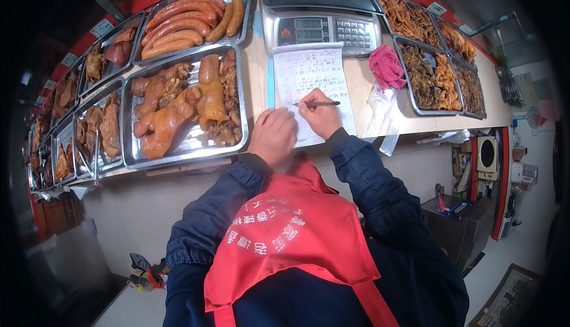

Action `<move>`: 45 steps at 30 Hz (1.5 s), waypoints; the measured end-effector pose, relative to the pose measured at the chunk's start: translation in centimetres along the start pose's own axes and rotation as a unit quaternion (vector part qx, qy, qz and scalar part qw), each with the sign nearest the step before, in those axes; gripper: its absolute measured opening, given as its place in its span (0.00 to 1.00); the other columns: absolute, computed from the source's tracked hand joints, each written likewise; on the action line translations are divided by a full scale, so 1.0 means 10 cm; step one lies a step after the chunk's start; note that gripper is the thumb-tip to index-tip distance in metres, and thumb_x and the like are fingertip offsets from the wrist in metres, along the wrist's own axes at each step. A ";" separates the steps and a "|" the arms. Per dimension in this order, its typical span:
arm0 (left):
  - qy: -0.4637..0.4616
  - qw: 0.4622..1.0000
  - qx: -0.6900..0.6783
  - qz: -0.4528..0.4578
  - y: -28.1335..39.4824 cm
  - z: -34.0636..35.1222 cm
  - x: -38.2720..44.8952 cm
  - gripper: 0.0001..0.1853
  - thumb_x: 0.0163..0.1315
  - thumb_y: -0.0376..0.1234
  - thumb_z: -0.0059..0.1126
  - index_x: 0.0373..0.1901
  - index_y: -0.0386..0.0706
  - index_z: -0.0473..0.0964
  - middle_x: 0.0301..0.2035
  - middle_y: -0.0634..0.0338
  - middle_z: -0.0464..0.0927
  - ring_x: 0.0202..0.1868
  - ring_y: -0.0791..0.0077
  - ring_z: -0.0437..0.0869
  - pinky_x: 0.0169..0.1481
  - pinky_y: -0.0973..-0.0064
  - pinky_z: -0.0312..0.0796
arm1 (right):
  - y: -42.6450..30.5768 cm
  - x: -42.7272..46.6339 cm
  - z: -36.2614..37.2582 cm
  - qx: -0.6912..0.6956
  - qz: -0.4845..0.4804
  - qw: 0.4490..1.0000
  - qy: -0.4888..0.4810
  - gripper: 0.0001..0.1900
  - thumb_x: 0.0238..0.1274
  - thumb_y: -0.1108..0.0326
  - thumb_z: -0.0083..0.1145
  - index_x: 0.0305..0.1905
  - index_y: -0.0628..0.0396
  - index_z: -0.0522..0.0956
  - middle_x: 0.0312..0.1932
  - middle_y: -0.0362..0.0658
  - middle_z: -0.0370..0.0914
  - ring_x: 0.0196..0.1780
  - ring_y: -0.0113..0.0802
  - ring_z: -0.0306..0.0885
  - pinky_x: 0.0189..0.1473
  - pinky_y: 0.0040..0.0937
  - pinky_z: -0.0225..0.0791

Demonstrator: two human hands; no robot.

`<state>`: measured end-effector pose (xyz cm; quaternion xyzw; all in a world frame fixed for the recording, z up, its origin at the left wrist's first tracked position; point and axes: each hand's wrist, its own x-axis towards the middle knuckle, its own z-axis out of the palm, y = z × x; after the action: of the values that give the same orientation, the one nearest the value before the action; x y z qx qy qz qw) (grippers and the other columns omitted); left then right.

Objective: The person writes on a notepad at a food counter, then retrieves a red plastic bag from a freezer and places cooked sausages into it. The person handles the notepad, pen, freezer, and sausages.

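Note:
Between thumb and fingers, my right hand (317,115) grips a dark patterned pen (327,103), its tip over the left part of a paper notepad (307,77). Handwriting in red and dark ink fills the upper part of the page; ruled lines run below. My left hand (275,133) rests flat on the counter at the pad's lower left edge, fingers close together and holding nothing that I can see. Past the top of the pad stands an electronic price scale (329,33) with a lit display and a keypad, its metal platform (318,2) behind.
Left of my hands is a steel tray of braised meat (178,104), with a tray of sausages (191,24) behind. A pink cloth (385,65) and a clear plastic bag (380,109) lie right of the pad. Farther right are trays of shredded food (429,75). The counter's front edge (401,132) runs before me.

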<state>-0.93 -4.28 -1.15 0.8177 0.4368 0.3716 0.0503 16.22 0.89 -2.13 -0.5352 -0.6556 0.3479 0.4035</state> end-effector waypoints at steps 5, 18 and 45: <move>0.002 1.000 -0.001 0.001 -0.01 0.00 0.00 0.10 0.54 0.26 0.61 0.38 0.38 0.78 0.44 0.56 0.80 0.54 0.62 0.80 0.63 0.60 0.68 | 0.02 -0.01 -0.01 0.005 0.006 1.000 -0.015 0.08 0.59 0.70 0.63 0.35 0.60 0.74 0.24 0.38 0.75 0.28 0.20 0.70 0.31 0.24 0.66; -0.003 1.000 -0.001 0.001 -0.01 0.00 0.00 0.10 0.54 0.26 0.61 0.39 0.38 0.78 0.44 0.56 0.80 0.55 0.62 0.79 0.63 0.60 0.67 | 0.01 -0.02 0.00 -0.012 -0.012 1.000 0.000 0.08 0.59 0.71 0.63 0.35 0.60 0.74 0.23 0.39 0.75 0.27 0.21 0.70 0.30 0.25 0.66; 0.005 1.000 0.002 0.007 -0.01 0.01 0.01 0.09 0.54 0.25 0.61 0.38 0.38 0.77 0.43 0.56 0.80 0.53 0.62 0.80 0.61 0.62 0.69 | 0.06 -0.02 0.01 -0.015 0.000 1.000 0.018 0.09 0.58 0.70 0.64 0.33 0.60 0.73 0.22 0.39 0.75 0.27 0.21 0.70 0.30 0.26 0.67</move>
<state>-0.94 -4.12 -1.25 0.8189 0.4323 0.3750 0.0438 16.42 0.80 -2.69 -0.5473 -0.6536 0.3279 0.4071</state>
